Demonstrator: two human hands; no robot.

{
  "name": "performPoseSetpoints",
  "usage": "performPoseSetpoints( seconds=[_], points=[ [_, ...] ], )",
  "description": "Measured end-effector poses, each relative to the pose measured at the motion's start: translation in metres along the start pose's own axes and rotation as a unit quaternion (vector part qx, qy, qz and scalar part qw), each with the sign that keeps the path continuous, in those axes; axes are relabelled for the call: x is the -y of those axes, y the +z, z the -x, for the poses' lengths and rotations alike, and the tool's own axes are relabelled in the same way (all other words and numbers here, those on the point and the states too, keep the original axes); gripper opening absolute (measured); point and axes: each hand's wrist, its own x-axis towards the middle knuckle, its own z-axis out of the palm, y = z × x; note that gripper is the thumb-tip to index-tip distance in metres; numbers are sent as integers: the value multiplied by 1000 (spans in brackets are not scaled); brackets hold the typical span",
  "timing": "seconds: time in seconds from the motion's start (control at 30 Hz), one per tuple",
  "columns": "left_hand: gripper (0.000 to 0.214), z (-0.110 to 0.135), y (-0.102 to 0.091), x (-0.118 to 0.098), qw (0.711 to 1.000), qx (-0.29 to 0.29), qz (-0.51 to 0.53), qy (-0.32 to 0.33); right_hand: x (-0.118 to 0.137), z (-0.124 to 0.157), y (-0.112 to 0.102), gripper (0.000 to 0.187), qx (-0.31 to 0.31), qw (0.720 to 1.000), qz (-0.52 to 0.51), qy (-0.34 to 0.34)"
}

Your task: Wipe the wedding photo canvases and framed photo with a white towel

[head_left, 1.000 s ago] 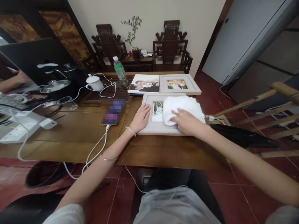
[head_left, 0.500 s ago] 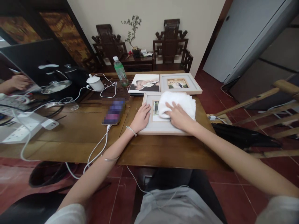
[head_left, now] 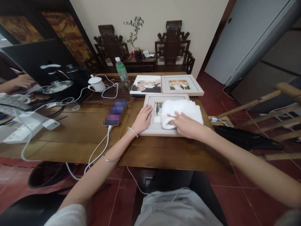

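A picture frame with a pale border and a small photo inside lies flat at the table's near right. My left hand rests on its left edge, fingers stretched out along the border. Over the right part of the frame lies a folded white towel, which hides some of the photo. My right hand presses down on the towel, its fingers spread over the cloth and partly sunk into a fold.
Behind lie a second frame and a photo panel. A green bottle, lidded white cup, charging phone and power strip stand left among cables. Another person's hand shows at far left.
My right hand and the towel have slid slightly right and toward me over the frame, baring a bit more of the photo. My left hand stays on the frame's edge.
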Motion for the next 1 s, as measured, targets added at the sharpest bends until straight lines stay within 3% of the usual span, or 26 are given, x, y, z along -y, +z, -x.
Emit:
performPoseSetpoints(
  seconds=[0.13, 0.27, 0.37, 0.47, 0.57, 0.67, 0.87, 1.0],
  points=[
    [42, 0, 0, 0, 1000, -1, -8, 3, 29, 29, -23, 54, 43, 996, -69, -27],
    [42, 0, -1, 0, 1000, 1, -9, 9, 39, 22, -12, 58, 10, 997, -68, -28],
    [42, 0, -1, 0, 1000, 2, -7, 8, 19, -6, 9, 61, -15, 998, -51, 15],
    [42, 1, -2, -2, 1000, 7, -5, 3, -15, -41, 24, 61, -66, 995, -10, 80],
    [43, 1, -4, -3, 1000, 12, -9, 3, -44, -70, 27, 60, -104, 986, 28, 131],
    [43, 1, -4, -3, 1000, 9, -7, 3, -51, -80, 27, 59, -89, 986, 46, 132],
    [43, 1, -2, -2, 1000, 7, -10, 2, -4, -39, 8, 60, 10, 996, 18, 85],
    [43, 0, -1, -3, 1000, 3, -13, 2, 25, -3, -17, 56, 77, 995, -60, 5]
  ],
)
